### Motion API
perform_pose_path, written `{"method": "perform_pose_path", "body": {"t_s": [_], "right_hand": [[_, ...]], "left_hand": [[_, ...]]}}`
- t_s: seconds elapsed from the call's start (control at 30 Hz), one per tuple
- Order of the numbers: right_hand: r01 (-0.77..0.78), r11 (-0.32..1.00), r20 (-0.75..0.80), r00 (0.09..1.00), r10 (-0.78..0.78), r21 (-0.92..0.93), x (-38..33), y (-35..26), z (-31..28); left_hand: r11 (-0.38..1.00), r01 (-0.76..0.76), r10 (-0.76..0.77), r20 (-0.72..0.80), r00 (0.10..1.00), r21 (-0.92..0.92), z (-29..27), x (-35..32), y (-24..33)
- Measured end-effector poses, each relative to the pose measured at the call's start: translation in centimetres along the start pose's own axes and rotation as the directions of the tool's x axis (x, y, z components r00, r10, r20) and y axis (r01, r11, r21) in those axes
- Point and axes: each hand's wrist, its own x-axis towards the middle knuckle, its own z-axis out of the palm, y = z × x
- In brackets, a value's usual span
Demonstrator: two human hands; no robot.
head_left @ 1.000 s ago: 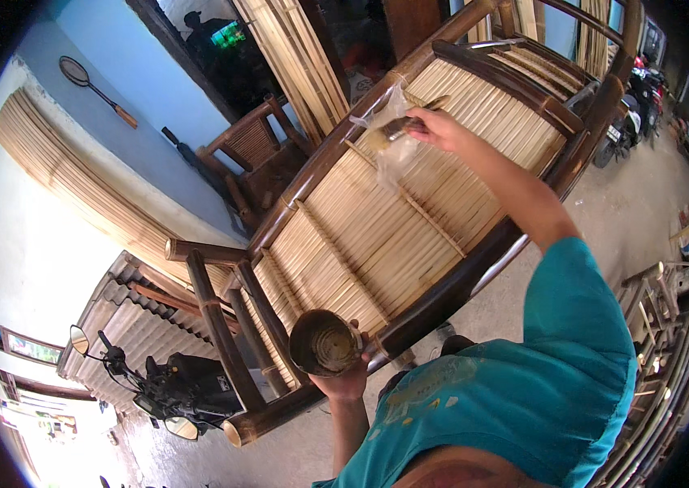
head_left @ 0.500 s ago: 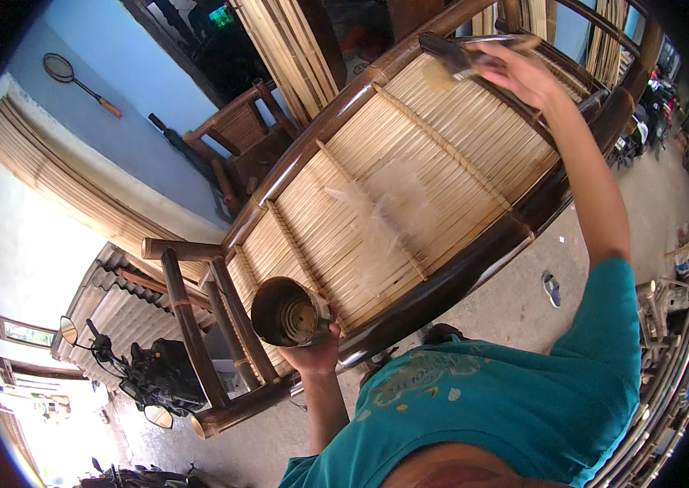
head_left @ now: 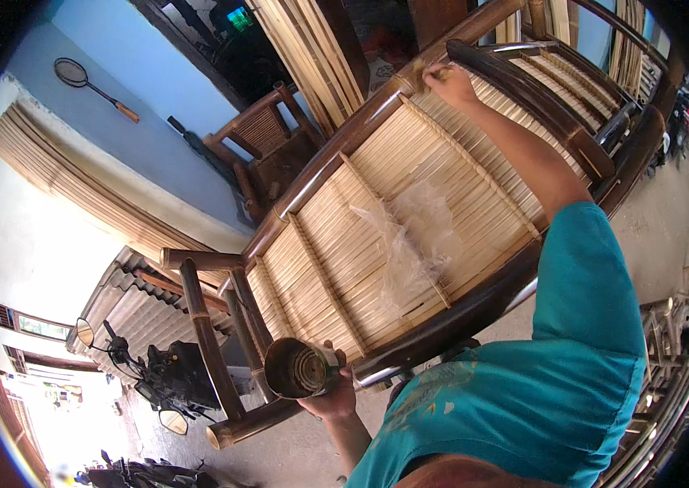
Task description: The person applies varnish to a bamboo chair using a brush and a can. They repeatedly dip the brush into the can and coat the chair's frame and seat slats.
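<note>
Plainly, left fingers (head_left: pixel 345 373) grip can (head_left: pixel 302 368); right fingers (head_left: pixel 442 73), brush (head_left: pixel 419 75).

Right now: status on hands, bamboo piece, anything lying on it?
Left hand: holding can. Right hand: holding brush by the far rail. Bamboo piece: dark-framed, pale slats. Clear plastic lying across them.

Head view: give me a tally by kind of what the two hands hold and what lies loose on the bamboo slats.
Round can, in the left hand: 1
Brush, in the right hand: 1
Crumpled clear plastic, on the bamboo slats: 1 bunch
Total: 3
</note>
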Motion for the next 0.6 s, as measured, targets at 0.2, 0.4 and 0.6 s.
{"method": "perform_pose_path", "body": {"t_s": [0.2, 0.4, 0.6], "right_hand": [[-0.117, 0.992, -0.152, 0.982, 0.108, -0.051, 2.4, 2.7, -4.3], [0.232, 0.971, 0.010, 0.972, -0.233, 0.058, 1.9, 3.1, -1.7], [0.116, 0.969, 0.144, 0.986, -0.085, -0.220, 1.4, -4.2, -1.7]], "left_hand": [[0.994, -0.071, 0.081, -0.122, 0.989, 0.083, 1.5, 0.9, 0.1], [0.999, -0.017, 0.015, -0.031, 0.999, -0.051, 1.0, 2.0, 0.4], [0.998, -0.065, 0.065, -0.013, 0.998, 0.008, 0.8, 1.4, 1.1]]}}
